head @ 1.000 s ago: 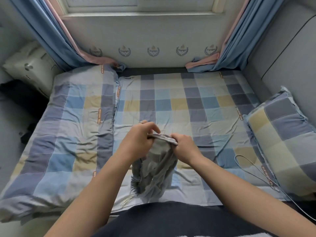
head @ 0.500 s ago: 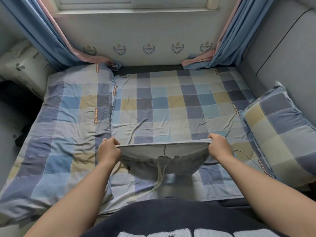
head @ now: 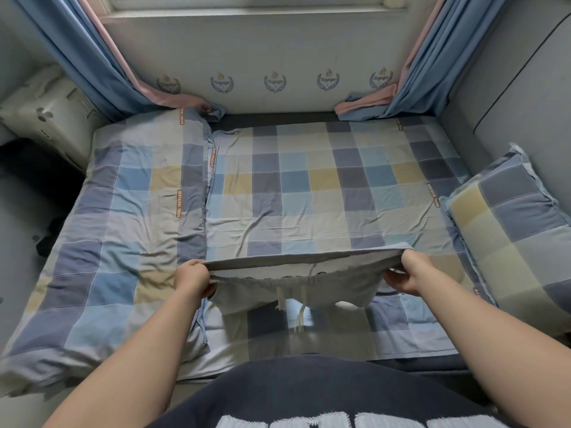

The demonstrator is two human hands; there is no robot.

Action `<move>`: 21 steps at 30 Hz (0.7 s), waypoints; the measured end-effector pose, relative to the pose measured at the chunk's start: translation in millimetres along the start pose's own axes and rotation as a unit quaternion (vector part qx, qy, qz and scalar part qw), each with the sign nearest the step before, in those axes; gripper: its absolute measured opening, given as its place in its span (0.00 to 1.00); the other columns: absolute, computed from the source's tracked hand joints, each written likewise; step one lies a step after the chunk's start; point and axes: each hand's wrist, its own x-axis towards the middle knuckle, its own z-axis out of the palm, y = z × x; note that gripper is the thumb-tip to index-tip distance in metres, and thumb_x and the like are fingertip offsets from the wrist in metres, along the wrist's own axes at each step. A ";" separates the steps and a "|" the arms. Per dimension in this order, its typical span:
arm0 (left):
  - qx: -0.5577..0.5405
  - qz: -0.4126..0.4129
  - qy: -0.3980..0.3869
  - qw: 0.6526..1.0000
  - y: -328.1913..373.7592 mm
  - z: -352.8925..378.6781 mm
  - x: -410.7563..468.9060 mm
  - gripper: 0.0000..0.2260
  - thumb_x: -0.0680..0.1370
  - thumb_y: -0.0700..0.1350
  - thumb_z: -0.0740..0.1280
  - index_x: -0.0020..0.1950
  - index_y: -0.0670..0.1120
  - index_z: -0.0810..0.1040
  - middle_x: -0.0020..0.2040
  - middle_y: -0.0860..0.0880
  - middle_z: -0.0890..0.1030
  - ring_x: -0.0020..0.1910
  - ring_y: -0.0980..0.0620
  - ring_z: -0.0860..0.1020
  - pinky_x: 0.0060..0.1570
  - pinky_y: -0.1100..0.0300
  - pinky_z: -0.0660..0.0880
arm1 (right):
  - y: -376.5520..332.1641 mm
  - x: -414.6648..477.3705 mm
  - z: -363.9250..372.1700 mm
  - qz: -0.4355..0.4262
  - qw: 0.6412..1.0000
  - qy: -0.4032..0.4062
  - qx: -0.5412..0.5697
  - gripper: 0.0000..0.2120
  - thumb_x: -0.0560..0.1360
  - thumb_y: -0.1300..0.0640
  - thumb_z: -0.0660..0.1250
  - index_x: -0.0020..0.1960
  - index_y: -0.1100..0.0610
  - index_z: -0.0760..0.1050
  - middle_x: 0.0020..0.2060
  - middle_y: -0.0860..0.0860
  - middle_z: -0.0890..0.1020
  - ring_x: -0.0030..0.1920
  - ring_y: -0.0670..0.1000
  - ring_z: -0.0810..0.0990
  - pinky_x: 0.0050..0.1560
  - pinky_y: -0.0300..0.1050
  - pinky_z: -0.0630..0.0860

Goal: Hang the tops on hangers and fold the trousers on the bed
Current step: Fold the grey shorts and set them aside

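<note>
Head view, left to right: a folded checked duvet (head: 123, 242) lies along the left side of the bed (head: 309, 186), and just beside its inner edge the left hand (head: 193, 278) has its fingers curled round one end of the waistband of the grey trousers (head: 293, 288). The waistband is stretched level between both hands above the near part of the bed, the body of the garment hanging below it and pale drawstring ends (head: 299, 316) dangling at the middle. The right hand (head: 404, 274) grips the other end with curled fingers, and a checked pillow (head: 509, 236) lies at the far right.
</note>
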 end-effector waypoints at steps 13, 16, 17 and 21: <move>-0.319 -0.205 -0.227 0.897 58.3 -24.7 -19.1 0.06 0.70 0.32 0.58 0.41 0.41 0.72 0.31 0.50 0.69 0.27 0.56 0.69 0.31 0.57 0.81 | -42.8 -37.6 4.6 -0.077 0.976 -0.193 -0.065 0.14 0.83 0.64 0.53 0.49 0.57 0.77 0.39 0.57 0.81 0.37 0.54 0.79 0.37 0.44 0.77; -0.365 -0.172 -0.281 0.870 63.4 -29.0 -25.0 0.11 0.69 0.34 0.63 0.51 0.40 0.76 0.38 0.45 0.78 0.32 0.51 0.78 0.43 0.57 0.82 | -46.7 -41.1 0.1 -0.042 0.964 -0.259 -0.042 0.09 0.81 0.63 0.58 0.50 0.59 0.78 0.43 0.56 0.85 0.49 0.54 0.82 0.51 0.47 0.77; -0.390 -0.155 -0.289 0.861 65.0 -28.9 -26.5 0.14 0.71 0.33 0.62 0.54 0.41 0.77 0.43 0.43 0.80 0.37 0.50 0.80 0.47 0.58 0.82 | -47.2 -41.2 -1.4 -0.043 0.958 -0.280 -0.036 0.08 0.80 0.63 0.60 0.53 0.58 0.79 0.47 0.55 0.86 0.52 0.54 0.82 0.56 0.48 0.75; -0.314 0.019 -0.211 0.925 61.4 -15.8 -32.7 0.22 0.78 0.25 0.55 0.62 0.45 0.76 0.49 0.44 0.80 0.42 0.52 0.78 0.41 0.67 0.79 | -43.1 -40.6 -0.1 -0.102 0.940 -0.320 -0.061 0.13 0.79 0.68 0.60 0.55 0.54 0.78 0.52 0.51 0.84 0.54 0.51 0.81 0.63 0.53 0.71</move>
